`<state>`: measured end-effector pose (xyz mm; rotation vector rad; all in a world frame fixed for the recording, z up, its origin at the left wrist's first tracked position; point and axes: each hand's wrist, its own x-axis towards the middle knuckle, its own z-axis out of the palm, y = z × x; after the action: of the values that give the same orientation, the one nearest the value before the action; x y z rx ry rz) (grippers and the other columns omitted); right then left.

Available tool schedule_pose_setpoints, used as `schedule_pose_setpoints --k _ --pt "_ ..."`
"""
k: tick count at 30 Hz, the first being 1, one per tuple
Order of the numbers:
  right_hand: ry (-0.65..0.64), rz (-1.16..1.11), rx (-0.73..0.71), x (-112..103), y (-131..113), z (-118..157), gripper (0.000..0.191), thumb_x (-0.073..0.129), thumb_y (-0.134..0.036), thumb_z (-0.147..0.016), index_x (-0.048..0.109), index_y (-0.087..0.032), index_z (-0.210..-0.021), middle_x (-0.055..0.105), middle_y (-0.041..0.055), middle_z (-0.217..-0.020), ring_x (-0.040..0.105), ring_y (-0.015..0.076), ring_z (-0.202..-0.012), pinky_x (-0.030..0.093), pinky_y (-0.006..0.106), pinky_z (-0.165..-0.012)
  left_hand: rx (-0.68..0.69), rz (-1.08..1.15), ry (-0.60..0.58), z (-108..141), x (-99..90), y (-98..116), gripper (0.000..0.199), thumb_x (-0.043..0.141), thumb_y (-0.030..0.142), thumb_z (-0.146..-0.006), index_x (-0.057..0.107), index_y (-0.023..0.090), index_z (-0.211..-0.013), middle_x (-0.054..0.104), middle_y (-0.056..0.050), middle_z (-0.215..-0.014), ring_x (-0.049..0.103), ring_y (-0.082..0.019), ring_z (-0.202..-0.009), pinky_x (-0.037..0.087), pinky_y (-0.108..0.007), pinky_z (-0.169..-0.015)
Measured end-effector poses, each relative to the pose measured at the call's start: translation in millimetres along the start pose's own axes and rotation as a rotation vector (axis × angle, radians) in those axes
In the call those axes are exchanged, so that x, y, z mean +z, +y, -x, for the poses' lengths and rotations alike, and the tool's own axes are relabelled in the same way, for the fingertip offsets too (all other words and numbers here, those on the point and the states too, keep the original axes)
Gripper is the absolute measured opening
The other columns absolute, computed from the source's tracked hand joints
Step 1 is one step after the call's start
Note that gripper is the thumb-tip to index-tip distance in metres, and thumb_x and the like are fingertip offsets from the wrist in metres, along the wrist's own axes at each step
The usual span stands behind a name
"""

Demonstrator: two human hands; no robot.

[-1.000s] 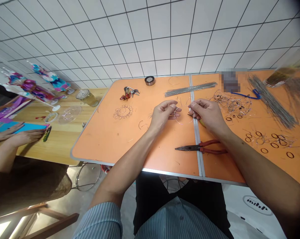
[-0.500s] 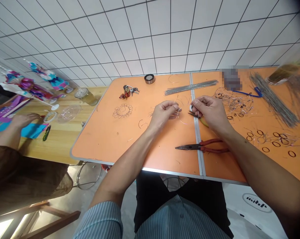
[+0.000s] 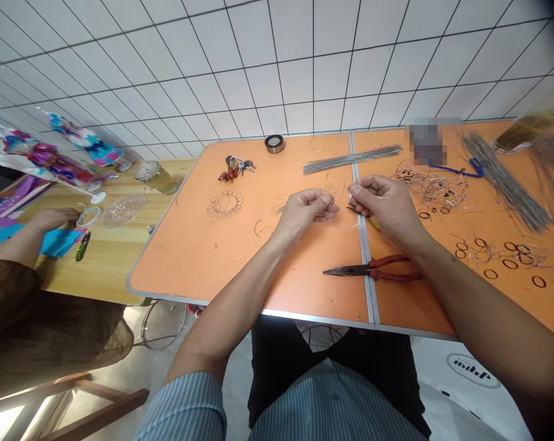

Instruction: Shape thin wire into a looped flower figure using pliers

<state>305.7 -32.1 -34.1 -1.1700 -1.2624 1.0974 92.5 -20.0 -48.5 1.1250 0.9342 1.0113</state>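
Observation:
My left hand (image 3: pixel 307 211) is closed in a pinch on thin wire (image 3: pixel 334 199) above the orange table. Just to its right, my right hand (image 3: pixel 382 202) is also pinched, its fingertips at the fine wire strands between the hands; what exactly it grips is too small to make out. Beneath my right hand lies a tool with yellow handles (image 3: pixel 374 223), mostly hidden. Red-handled pliers (image 3: pixel 371 269) lie nearer the front edge. A flower-shaped wire ring (image 3: pixel 224 204) rests to the left, with curved wire bits (image 3: pixel 261 229) beside my left hand.
Keys (image 3: pixel 236 168), a tape roll (image 3: pixel 274 144) and a wire bundle (image 3: pixel 352 159) lie toward the wall. Tangled wire (image 3: pixel 433 187), dark rings (image 3: pixel 510 264) and another bundle (image 3: pixel 507 182) are at right. Another person's hand (image 3: pixel 59 217) is over the wooden table (image 3: pixel 116 278).
My right hand has shifted slightly left, closer to my left hand, and its fingertips have come together more. The white round piece at its fingertips no longer shows.

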Motion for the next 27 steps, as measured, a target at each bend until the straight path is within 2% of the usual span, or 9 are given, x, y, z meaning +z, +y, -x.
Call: schedule_pose_setpoints --k 4,8,12,17,22,27 --pt "-0.068 0.017 0.018 2 -1 3 0.024 0.097 -0.044 -0.089 0.083 -0.024 -0.089 0.073 0.002 -0.08 0.06 0.0145 -0.068 0.048 0.03 -0.061 0.023 0.0 -0.052 1 1.1 0 0.047 0.098 0.06 -0.083 0.081 0.019 -0.098 0.086 -0.007 -0.093 0.077 -0.015 -0.079 0.064 -0.028 -0.082" --pt "-0.084 0.064 0.015 5 -5 5 0.027 0.093 -0.043 -0.092 0.079 -0.023 -0.081 0.072 0.0023 -0.077 0.059 0.0145 -0.067 0.046 0.03 -0.06 0.089 0.024 -0.014 1 2.0 1 0.053 0.098 0.064 -0.083 0.083 0.021 -0.11 0.086 -0.005 -0.093 0.079 -0.015 -0.079 0.063 -0.027 -0.079" --pt "-0.083 0.043 0.013 8 -7 7 0.027 0.091 -0.042 -0.092 0.077 -0.024 -0.079 0.073 0.003 -0.078 0.059 0.0151 -0.067 0.047 0.031 -0.06 0.106 0.006 0.006 2 3.4 0 0.052 0.096 0.067 -0.083 0.079 0.02 -0.097 0.086 -0.005 -0.093 0.079 -0.015 -0.081 0.063 -0.027 -0.08" --pt "-0.09 0.058 0.015 11 -8 10 0.023 0.088 -0.036 -0.092 0.075 -0.025 -0.076 0.071 0.0023 -0.076 0.058 0.0152 -0.067 0.048 0.032 -0.064 0.106 0.029 0.0 3 5.3 0 0.046 0.095 0.062 -0.086 0.079 0.022 -0.102 0.084 -0.004 -0.089 0.077 -0.015 -0.077 0.063 -0.028 -0.076" --pt "-0.051 0.066 -0.009 14 -7 11 0.023 0.089 -0.039 -0.091 0.076 -0.025 -0.078 0.072 0.0021 -0.076 0.059 0.0159 -0.068 0.051 0.031 -0.065 0.053 0.052 0.016 1 4.5 -4 0.043 0.093 0.06 -0.088 0.075 0.021 -0.094 0.084 -0.003 -0.088 0.077 -0.015 -0.074 0.062 -0.026 -0.073" --pt "-0.024 0.025 -0.006 14 -2 9 0.02 0.091 -0.039 -0.089 0.078 -0.025 -0.082 0.072 0.0011 -0.076 0.06 0.0153 -0.067 0.051 0.03 -0.063 0.008 0.086 -0.013 2 6.5 -3 0.045 0.095 0.058 -0.086 0.071 0.021 -0.096 0.085 -0.004 -0.089 0.077 -0.014 -0.07 0.061 -0.026 -0.07"
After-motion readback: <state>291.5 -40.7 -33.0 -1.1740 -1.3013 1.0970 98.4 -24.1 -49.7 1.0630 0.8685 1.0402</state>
